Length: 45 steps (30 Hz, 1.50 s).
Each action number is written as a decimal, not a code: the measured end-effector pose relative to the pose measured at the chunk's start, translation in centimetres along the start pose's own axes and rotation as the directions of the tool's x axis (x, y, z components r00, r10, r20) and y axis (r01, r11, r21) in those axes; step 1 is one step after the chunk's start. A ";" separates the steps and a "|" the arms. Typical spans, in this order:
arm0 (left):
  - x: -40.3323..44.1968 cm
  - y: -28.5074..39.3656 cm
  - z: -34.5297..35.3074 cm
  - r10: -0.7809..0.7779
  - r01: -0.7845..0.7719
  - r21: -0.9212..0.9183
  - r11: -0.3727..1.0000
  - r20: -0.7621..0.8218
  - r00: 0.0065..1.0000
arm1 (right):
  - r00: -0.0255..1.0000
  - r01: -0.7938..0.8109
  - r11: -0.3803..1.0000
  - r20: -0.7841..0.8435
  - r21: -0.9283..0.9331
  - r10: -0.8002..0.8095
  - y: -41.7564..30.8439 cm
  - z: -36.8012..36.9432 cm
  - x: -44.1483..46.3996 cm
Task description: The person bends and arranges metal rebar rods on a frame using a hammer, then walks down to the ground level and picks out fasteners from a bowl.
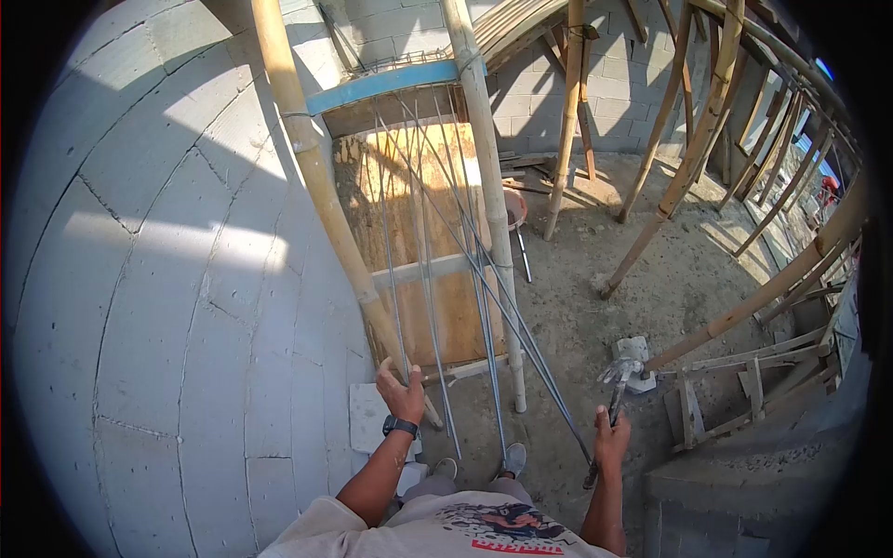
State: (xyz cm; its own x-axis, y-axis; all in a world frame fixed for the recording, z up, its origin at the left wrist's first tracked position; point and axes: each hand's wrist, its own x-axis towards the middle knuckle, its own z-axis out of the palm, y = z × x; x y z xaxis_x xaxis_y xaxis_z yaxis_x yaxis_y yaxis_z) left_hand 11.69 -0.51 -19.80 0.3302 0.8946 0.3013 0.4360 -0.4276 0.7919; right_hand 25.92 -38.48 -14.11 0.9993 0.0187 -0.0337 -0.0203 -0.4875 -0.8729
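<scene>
My right hand (611, 441) is wrapped around a dark, narrow tool (617, 400), whose exact kind I cannot make out. Near the lower part of the left bamboo pole (327, 200), my left hand (402, 396) has its fingers apart and holds nothing; whether it touches the pole is unclear. Several thin metal rods (486, 335) hang or lean from a blue beam (383, 86) down towards me. Some cross each other, and one group ends beside my right hand. Behind the rods stands a wooden panel (423, 321).
A block wall (191, 279) rises close on my left. Another bamboo pole (493, 200) stands just right of the panel, with more slanted poles (651, 242) farther right. Below them are a pale block (633, 352) and a wooden frame (753, 386) on the rough floor (567, 325).
</scene>
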 end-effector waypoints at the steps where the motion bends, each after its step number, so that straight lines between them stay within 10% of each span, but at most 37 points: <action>1: -0.2 1.2 -0.2 0.125 -0.119 0.137 0.983 -0.030 0.992 | 1.000 0.019 1.000 0.015 -0.018 -0.019 1.2 0.1 1.8; 8: -1.2 1.6 1.1 -0.011 0.005 0.077 0.997 0.082 0.997 | 0.907 -0.102 0.986 0.395 -0.131 0.147 7.0 4.1 11.6; 12: -1.9 4.7 -1.1 0.202 -0.196 0.318 0.927 0.014 0.979 | 0.752 -0.387 0.909 0.625 0.158 0.211 7.4 8.0 12.5; 15: -2.4 7.9 -1.6 0.327 -0.337 0.205 0.919 0.078 0.942 | 0.552 -0.598 0.793 0.777 0.116 0.303 4.5 9.3 11.8; 19: -4.6 10.3 1.6 0.082 0.007 -0.201 0.980 0.430 0.899 | 0.379 -0.770 0.609 0.904 0.190 0.196 2.5 10.3 9.9; 23: -6.8 12.1 6.9 -0.156 0.516 -0.338 0.787 0.700 0.697 | 0.437 -0.701 0.690 0.872 0.178 0.219 3.0 11.2 9.4; 32: -10.0 12.8 13.8 -0.217 0.849 -0.196 0.490 0.916 0.337 | 0.686 -0.478 0.833 0.711 0.278 0.156 -0.2 9.5 7.6; 39: -12.2 11.9 13.6 -0.302 0.755 -0.431 0.494 0.729 0.614 | 0.715 -0.447 0.851 0.682 0.277 0.153 0.3 9.0 8.9; 45: -9.4 11.6 6.8 -0.501 0.743 -0.618 0.257 0.573 0.649 | 0.765 -0.418 0.862 0.623 0.288 0.163 -0.5 8.2 8.9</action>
State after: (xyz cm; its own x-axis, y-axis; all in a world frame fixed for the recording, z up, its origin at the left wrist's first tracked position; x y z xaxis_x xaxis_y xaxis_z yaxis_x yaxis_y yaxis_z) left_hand 19.38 -14.78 -17.02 0.4756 0.7201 -0.5053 -0.1600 0.6356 0.7553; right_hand 34.60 -30.88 -17.99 0.7405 0.4792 -0.4711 -0.4445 -0.1765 -0.8782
